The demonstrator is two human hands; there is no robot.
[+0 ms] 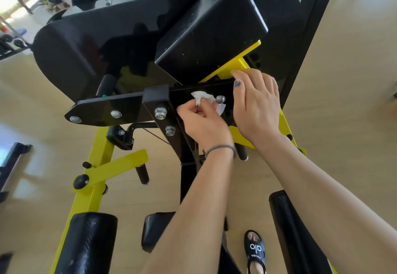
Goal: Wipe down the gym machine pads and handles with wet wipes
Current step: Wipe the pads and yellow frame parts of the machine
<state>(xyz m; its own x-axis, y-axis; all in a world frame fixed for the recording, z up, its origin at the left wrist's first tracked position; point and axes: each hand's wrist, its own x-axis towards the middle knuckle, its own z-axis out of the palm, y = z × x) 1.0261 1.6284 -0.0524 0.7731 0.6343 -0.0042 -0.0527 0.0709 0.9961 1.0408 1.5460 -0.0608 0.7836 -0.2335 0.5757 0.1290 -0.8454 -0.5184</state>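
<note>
Steadying the machine, the right hand (255,103) is laid fingers-together; a wet wipe (204,97) is pinched by the left hand (202,121) against the black plate (187,95).

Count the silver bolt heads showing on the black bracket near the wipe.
5: two round ones on the left arm, two hex ones on the upright plate, one beside the wipe. The hands may hide more.

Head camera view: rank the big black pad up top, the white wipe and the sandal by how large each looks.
1. Black pad, largest by far.
2. Sandal.
3. White wipe, partly hidden in the left hand.
</note>
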